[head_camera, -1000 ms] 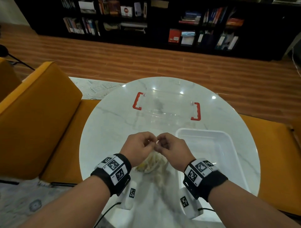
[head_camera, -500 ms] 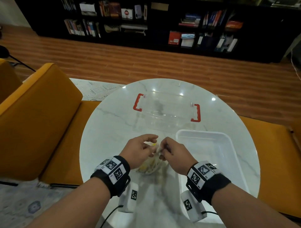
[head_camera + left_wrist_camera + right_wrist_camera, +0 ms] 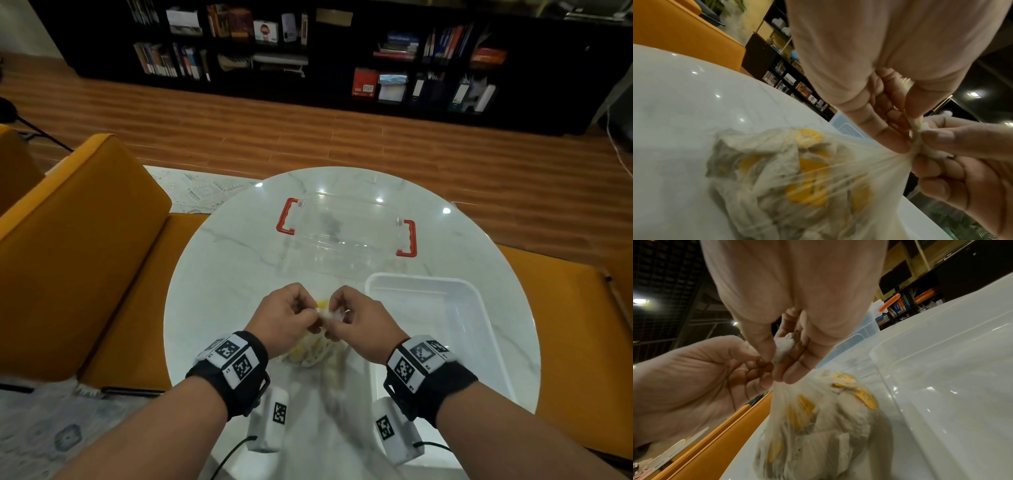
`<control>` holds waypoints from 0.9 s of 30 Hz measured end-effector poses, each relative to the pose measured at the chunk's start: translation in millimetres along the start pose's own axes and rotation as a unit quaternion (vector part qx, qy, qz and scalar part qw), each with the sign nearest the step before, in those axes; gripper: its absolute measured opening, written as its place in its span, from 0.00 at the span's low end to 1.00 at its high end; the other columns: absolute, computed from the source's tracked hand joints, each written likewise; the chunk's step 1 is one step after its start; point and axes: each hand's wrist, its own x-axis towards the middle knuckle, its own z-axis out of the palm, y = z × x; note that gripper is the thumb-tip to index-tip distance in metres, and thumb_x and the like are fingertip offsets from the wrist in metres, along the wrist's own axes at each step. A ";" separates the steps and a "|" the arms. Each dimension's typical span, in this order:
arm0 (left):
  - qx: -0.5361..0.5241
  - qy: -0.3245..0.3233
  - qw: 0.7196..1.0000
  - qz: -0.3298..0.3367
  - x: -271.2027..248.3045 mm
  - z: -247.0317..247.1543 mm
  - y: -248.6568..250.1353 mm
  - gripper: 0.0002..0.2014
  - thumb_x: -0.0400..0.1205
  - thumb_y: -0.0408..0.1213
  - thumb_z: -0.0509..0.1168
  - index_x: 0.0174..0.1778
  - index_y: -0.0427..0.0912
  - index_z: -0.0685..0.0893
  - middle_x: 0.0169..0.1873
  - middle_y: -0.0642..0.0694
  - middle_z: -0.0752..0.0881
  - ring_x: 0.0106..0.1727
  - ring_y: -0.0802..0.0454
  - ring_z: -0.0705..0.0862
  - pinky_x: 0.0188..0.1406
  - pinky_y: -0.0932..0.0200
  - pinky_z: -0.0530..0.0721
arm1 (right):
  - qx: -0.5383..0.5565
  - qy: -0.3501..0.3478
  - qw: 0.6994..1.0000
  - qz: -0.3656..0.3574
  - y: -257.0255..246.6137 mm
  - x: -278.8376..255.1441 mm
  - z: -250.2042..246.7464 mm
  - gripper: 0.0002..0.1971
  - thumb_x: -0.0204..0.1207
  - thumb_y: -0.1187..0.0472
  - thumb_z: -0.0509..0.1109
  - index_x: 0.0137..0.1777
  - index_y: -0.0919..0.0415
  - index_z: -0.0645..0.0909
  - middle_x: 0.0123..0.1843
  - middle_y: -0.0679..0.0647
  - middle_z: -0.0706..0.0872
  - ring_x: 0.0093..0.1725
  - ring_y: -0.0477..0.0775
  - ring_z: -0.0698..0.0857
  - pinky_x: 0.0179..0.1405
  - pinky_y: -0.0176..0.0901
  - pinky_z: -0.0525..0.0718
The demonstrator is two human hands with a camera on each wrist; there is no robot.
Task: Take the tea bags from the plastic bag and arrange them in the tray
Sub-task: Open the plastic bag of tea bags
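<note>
Hands come first in the head view: my left hand (image 3: 286,317) and my right hand (image 3: 359,320) meet over the near part of the round marble table (image 3: 219,274), fingers curled, both pinching the twisted neck of one plastic bag (image 3: 313,353). The body of the bag hangs just under my hands and between my two wrists, and yellow patches show through it. One white tray (image 3: 476,329) stands just to the right of my right hand, and I see nothing inside it. One clear box with two red handles (image 3: 346,233) stands farther away on the table, behind my hands.

In the left wrist view, my left hand (image 3: 885,120) pinches the knot at the top of the plastic bag (image 3: 789,178) between thumb and fingers, and my right hand (image 3: 962,159) grips the same knot from the other side. The bag stretches down from the knot toward the table. The tea bags (image 3: 807,191) inside are blurred, so I cannot count them; I see several yellow tags.

In the right wrist view, my right hand (image 3: 793,344) pinches the twisted end above the plastic bag (image 3: 818,426), and my left hand (image 3: 701,379) is curled beside it, touching the same knot. The bag lies just beside the wall of the tray (image 3: 951,369), outside it. The tea bags (image 3: 838,426) are all in the bag.
</note>
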 end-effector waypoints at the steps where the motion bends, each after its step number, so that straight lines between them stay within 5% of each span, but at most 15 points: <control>1: -0.018 0.008 1.000 -0.009 -0.4 -0.6 -1.4 0.07 0.78 0.22 0.64 0.38 0.37 0.79 0.33 0.38 0.90 0.35 0.43 0.91 0.40 0.51 0.87 | 0.012 -0.006 1.000 0.001 0.2 -1.2 -0.4 0.06 0.75 0.60 0.74 0.47 0.52 0.79 0.41 0.53 0.89 0.35 0.47 0.90 0.41 0.41 0.88; 5: -0.046 -0.004 0.999 0.006 -3.4 -0.8 -2.9 0.10 0.80 0.23 0.64 0.47 0.43 0.81 0.33 0.48 0.87 0.37 0.44 0.90 0.42 0.49 0.87 | 0.039 0.001 0.999 0.025 3.7 -6.3 -3.9 0.03 0.76 0.61 0.74 0.44 0.53 0.83 0.36 0.53 0.90 0.33 0.45 0.90 0.37 0.31 0.82; 8: 0.010 -0.031 0.998 0.047 -6.7 5.3 3.1 0.11 0.78 0.28 0.71 0.49 0.50 0.86 0.38 0.54 0.87 0.36 0.54 0.88 0.39 0.58 0.87 | 0.040 0.009 0.999 0.021 4.4 -7.3 -4.6 0.03 0.75 0.60 0.76 0.41 0.57 0.85 0.34 0.52 0.91 0.34 0.46 0.90 0.37 0.32 0.84; 11: 0.072 -0.022 0.995 0.058 -5.1 6.6 5.6 0.07 0.79 0.29 0.71 0.40 0.46 0.87 0.33 0.47 0.90 0.34 0.54 0.89 0.42 0.57 0.88 | 0.019 0.009 1.000 0.012 4.0 -7.6 -2.6 0.04 0.75 0.63 0.74 0.39 0.59 0.84 0.34 0.52 0.91 0.34 0.47 0.90 0.40 0.36 0.87; 15: 0.043 -0.019 0.999 0.019 -4.1 3.8 0.5 0.05 0.79 0.27 0.70 0.41 0.40 0.86 0.35 0.43 0.91 0.38 0.48 0.91 0.46 0.53 0.89 | 0.023 0.003 0.999 0.027 2.1 -7.6 -3.6 0.04 0.73 0.65 0.73 0.38 0.58 0.83 0.37 0.53 0.91 0.36 0.48 0.91 0.41 0.38 0.88; 19: 0.007 -0.014 1.000 0.007 -7.0 5.3 2.5 0.05 0.77 0.25 0.72 0.38 0.38 0.86 0.32 0.42 0.90 0.36 0.52 0.89 0.38 0.62 0.85 | -0.035 -0.002 0.999 0.022 0.5 -5.9 -5.7 0.07 0.67 0.53 0.77 0.36 0.53 0.82 0.35 0.50 0.91 0.37 0.48 0.90 0.42 0.40 0.87; 24: -0.044 -0.025 0.999 -0.003 -8.6 4.2 3.2 0.06 0.77 0.21 0.70 0.40 0.36 0.85 0.35 0.39 0.87 0.39 0.45 0.90 0.46 0.53 0.89 | -0.059 0.000 0.998 0.019 0.5 -6.0 -7.6 0.05 0.69 0.62 0.75 0.36 0.54 0.81 0.31 0.50 0.89 0.34 0.45 0.89 0.39 0.40 0.87; 27: -0.029 -0.045 0.998 -0.012 -9.4 5.5 0.5 0.08 0.78 0.21 0.69 0.41 0.38 0.86 0.36 0.40 0.88 0.38 0.50 0.89 0.44 0.59 0.87 | -0.058 -0.001 0.998 0.022 0.3 -6.8 -8.0 0.07 0.69 0.64 0.75 0.35 0.53 0.82 0.31 0.51 0.90 0.33 0.45 0.89 0.40 0.40 0.87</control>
